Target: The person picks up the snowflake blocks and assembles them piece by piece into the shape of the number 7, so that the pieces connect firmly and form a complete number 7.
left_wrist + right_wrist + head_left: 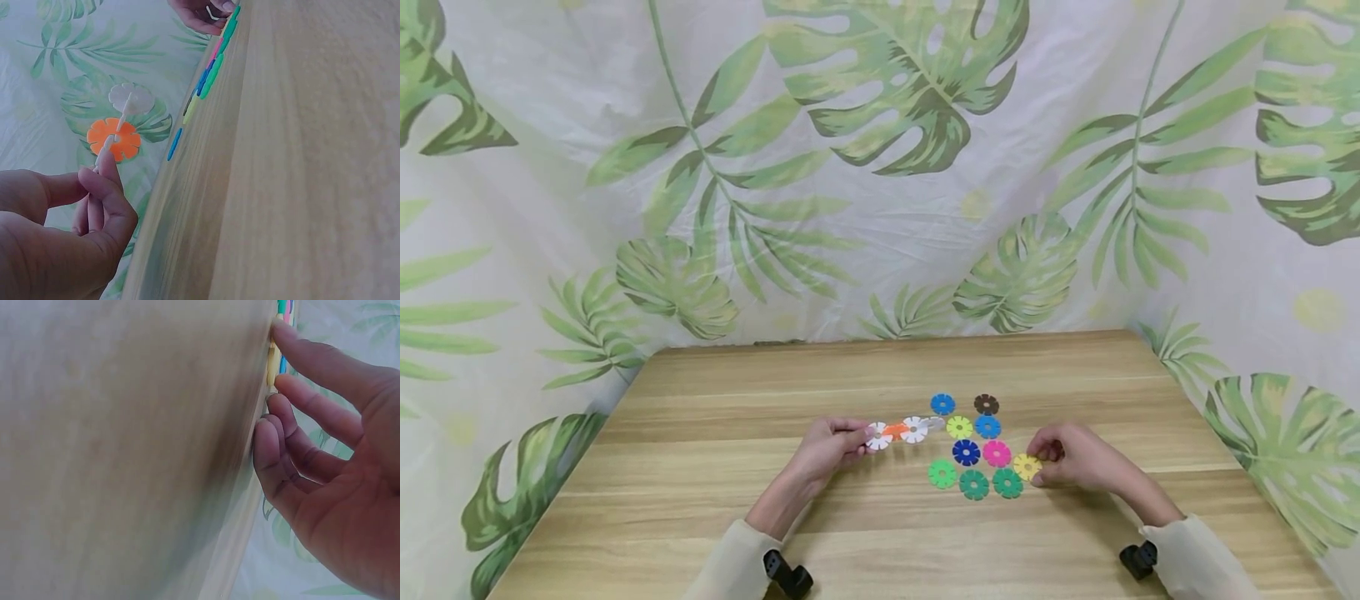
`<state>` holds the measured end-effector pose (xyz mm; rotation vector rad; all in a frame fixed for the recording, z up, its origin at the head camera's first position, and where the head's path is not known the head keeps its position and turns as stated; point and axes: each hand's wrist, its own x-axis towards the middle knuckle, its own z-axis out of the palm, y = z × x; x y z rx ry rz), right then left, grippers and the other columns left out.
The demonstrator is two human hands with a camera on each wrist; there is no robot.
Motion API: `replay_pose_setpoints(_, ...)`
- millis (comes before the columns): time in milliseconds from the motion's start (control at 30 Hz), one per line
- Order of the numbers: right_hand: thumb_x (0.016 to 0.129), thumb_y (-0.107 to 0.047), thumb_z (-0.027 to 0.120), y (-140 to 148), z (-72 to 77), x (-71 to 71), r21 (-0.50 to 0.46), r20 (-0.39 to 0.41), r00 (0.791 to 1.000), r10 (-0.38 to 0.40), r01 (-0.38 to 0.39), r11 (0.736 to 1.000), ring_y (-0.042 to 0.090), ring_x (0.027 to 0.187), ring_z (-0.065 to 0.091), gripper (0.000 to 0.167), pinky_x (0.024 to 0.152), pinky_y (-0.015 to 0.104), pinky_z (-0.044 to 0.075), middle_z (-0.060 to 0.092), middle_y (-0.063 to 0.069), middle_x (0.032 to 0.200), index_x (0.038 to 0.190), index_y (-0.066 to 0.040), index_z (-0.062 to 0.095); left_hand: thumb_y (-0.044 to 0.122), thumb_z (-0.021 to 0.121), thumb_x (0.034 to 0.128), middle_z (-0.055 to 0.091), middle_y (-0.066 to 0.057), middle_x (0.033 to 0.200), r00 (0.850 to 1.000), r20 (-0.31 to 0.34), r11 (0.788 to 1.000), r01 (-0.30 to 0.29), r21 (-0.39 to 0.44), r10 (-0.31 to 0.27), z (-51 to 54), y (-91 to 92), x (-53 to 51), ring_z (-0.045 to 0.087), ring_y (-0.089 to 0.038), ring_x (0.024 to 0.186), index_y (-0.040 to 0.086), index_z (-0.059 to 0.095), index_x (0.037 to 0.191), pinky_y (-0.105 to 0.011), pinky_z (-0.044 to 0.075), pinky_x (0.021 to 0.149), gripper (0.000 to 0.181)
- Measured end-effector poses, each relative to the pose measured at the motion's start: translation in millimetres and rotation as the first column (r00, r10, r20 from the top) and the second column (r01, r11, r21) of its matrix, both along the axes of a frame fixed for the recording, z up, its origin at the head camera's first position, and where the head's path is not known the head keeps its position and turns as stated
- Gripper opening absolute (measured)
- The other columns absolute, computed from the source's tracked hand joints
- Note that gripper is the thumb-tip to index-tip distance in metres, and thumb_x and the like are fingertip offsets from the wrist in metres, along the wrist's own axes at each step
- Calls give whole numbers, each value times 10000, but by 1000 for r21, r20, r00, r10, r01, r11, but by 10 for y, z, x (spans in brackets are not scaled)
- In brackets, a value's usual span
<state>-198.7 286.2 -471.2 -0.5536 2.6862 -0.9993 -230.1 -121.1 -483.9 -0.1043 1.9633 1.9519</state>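
Pale sleeves (pixel 726 562) lie nearest, at seven and four o'clock. Between nine and ten from the pink disc (pixel 997 445), my left hand (pixel 826 452) pinches a white-and-orange chain (pixel 897 431); at four, my right hand (pixel 1071 457) grips a yellow disc (pixel 1020 463) by finger and thumb.

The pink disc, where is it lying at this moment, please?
In the head view, the pink disc lies on the table right of centre, between the dark blue disc at left and the yellow disc that the right hand pinches.
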Motion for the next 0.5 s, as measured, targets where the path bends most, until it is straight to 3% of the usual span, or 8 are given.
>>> replay_pose_setpoints(500,789,-186,922,14,1,-25,26,27,999,-20,19,999,113,760,520,321,644,219,452,588,-3,823,935,-75,659,63,676,1013,716,-84,1027,1000,3,1000,8,-9,-8,-13,21,12,682,-103,814,-85,689,1230,-215,592,746,262)
